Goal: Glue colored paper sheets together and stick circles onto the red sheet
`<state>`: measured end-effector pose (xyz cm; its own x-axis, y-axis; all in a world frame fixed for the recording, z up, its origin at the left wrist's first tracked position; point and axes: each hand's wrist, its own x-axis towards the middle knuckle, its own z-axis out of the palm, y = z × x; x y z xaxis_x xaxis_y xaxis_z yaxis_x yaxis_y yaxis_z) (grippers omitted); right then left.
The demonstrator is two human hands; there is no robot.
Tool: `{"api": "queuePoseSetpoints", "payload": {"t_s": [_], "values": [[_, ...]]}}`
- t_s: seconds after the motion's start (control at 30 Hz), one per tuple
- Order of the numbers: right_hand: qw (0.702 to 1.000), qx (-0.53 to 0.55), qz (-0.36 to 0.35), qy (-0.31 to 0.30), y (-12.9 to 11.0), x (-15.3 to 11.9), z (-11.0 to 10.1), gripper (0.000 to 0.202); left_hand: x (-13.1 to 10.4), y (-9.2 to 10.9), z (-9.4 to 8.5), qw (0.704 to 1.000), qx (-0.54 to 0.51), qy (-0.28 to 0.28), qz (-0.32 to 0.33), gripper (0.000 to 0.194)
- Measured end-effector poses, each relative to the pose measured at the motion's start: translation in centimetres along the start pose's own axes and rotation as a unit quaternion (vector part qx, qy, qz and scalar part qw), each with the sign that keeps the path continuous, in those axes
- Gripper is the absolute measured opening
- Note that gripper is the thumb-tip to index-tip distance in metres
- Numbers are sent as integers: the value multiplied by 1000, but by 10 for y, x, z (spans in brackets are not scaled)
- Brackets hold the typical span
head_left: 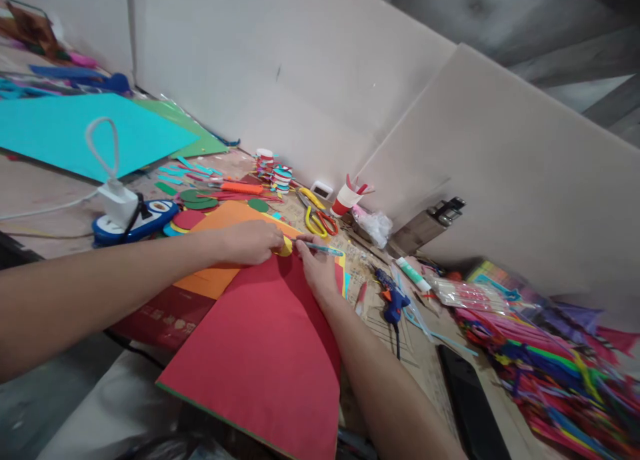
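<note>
A large red sheet (pixel 265 340) lies at the table's front edge, over an orange sheet (pixel 205 280). My left hand (pixel 255 241) is closed at the top of the red sheet, its fingertips on a small yellow piece (pixel 286 247). Close on its right, my right hand (pixel 316 263) pinches a slim light-blue pen-like tool (pixel 325 249), whose one end points toward the yellow piece. The fingers hide part of the yellow piece and the tool's other end.
Yellow-handled scissors (pixel 315 221), a red and white cup (pixel 346 199) and a blue glue gun (pixel 394 299) stand or lie beyond and right. A black phone (pixel 470 400) is at the right front. A blue power strip (pixel 150 217) with a white plug sits left; a cyan sheet (pixel 100 137) lies behind.
</note>
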<state>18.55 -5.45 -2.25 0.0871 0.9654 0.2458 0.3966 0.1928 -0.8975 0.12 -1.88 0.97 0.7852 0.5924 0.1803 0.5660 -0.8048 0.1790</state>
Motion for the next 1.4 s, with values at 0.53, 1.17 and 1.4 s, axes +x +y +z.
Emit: {"api": "queuePoseSetpoints", "payload": {"t_s": [0.53,1.17,1.4], "values": [[999,-10,3,-42,-5,3,0,15,-12,42,17,994,113,7,3,33],[980,-165,-34,-107,-23,42,18,8,-13,50,24,993,96,3,-62,73],[977,-177,-34,-112,-22,45,20,10,-13,52,21,992,107,-18,-63,75]]}}
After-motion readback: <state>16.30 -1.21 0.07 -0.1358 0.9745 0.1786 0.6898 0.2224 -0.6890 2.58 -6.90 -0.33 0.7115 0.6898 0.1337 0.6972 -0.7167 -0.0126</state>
